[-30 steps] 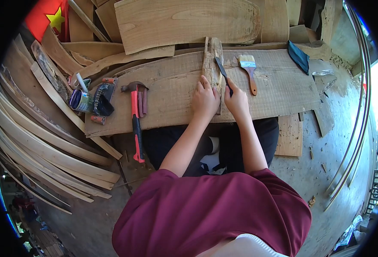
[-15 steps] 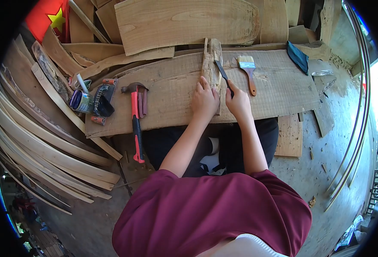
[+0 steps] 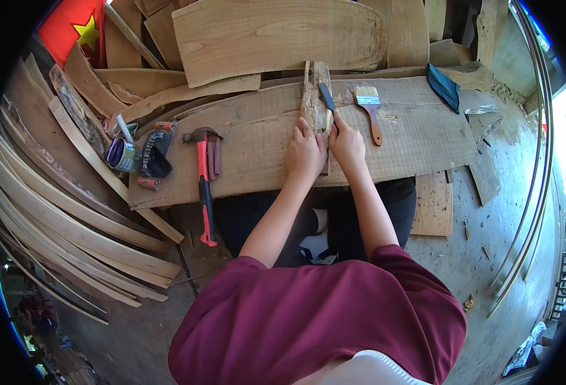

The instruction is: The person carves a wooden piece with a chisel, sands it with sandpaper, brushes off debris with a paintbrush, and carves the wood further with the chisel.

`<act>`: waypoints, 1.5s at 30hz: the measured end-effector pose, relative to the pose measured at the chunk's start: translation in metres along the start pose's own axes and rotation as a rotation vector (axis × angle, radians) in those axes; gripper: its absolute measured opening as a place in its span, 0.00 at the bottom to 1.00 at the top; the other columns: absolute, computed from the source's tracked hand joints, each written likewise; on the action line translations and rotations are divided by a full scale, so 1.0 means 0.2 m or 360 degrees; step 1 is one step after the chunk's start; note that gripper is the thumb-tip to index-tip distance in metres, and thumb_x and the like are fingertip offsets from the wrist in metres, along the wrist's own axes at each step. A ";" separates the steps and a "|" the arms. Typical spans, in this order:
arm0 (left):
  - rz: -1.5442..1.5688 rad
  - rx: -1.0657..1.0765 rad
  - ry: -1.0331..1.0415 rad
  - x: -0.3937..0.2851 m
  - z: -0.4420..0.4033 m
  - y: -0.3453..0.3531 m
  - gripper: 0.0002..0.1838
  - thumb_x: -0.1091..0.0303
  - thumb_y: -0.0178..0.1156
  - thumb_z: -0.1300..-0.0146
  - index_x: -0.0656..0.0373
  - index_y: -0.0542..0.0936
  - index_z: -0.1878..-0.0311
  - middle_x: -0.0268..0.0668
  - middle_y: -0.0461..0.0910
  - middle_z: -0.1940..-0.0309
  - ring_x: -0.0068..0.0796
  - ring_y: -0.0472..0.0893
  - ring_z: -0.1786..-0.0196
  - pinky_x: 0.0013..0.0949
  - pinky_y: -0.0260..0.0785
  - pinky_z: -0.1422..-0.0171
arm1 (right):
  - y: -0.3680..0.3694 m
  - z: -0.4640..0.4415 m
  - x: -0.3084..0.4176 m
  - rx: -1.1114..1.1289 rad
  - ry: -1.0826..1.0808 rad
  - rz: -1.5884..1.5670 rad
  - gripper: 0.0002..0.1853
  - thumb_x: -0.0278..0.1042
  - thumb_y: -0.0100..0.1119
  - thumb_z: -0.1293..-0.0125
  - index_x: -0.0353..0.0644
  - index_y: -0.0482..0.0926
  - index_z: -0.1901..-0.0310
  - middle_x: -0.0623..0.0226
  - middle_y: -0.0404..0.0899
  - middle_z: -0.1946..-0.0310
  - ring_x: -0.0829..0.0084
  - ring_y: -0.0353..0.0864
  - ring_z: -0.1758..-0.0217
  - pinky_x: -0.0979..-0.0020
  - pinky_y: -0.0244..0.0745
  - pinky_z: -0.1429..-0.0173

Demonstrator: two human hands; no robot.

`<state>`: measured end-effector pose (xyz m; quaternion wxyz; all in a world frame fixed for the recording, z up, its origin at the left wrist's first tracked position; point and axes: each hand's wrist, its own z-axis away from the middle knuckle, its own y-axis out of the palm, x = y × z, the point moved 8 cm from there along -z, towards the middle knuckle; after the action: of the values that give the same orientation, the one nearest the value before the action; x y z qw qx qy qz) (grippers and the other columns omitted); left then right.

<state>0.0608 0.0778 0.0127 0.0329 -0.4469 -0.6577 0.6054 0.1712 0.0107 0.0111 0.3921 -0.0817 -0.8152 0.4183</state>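
A weathered, cracked strip of wood [image 3: 315, 96] lies lengthwise on the broad plank, its surface rough and pitted. My left hand [image 3: 305, 154] grips its near end, fingers bent over the top. In my right hand [image 3: 347, 142] is a dark, narrow flat-bladed tool [image 3: 326, 97], perhaps a scraper or chisel. Its blade lies against the strip's right side, and my fingers hide most of the handle. Just right of the tool lies a paintbrush [image 3: 372, 113] with pale bristles and a wooden handle.
The plank [image 3: 251, 147] spans my lap. At its left are a claw hammer [image 3: 204, 179], reddish-brown sticks [image 3: 213, 158], a black-and-orange tool [image 3: 157, 157] and an open can [image 3: 124, 156]. A dark teal cloth [image 3: 444, 88] lies far right. Curved wooden strips [image 3: 84, 224] are stacked left.
My right hand has shifted slightly left and toward the strip, bringing the tool's blade onto it at a steeper line. My left hand stays nearly in place.
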 end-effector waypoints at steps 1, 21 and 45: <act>-0.0005 -0.0001 0.0000 0.01 0.00 0.00 0.33 0.59 0.50 0.35 0.73 0.60 0.33 0.57 0.73 0.49 0.53 0.79 0.52 0.47 0.74 0.51 | 0.00 -0.01 -0.01 0.0002 0.0003 0.0001 0.21 0.38 0.51 0.35 0.51 0.75 0.40 0.45 0.80 0.76 0.46 0.82 0.71 0.49 0.77 0.67; -0.0062 0.0041 0.0007 -0.01 0.00 0.00 0.33 0.59 0.50 0.35 0.74 0.60 0.33 0.59 0.72 0.47 0.52 0.80 0.54 0.45 0.75 0.51 | 0.01 0.02 -0.03 0.0058 0.0143 0.0009 0.21 0.39 0.50 0.34 0.49 0.73 0.39 0.43 0.79 0.76 0.43 0.80 0.71 0.47 0.76 0.66; 0.2129 0.0692 -0.0239 0.09 0.31 -0.23 0.45 0.57 0.65 0.47 0.70 0.58 0.30 0.47 0.74 0.46 0.37 0.77 0.44 0.33 0.69 0.41 | -0.13 0.42 -0.40 -0.0123 0.0672 -0.1181 0.21 0.36 0.56 0.33 0.35 0.73 0.42 0.57 0.81 0.65 0.72 0.79 0.63 0.71 0.73 0.54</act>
<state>-0.0109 0.0467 0.0254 -0.3032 -0.6955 -0.1066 0.6427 0.1704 -0.0943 -0.0438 0.6709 0.1186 -0.7063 0.1922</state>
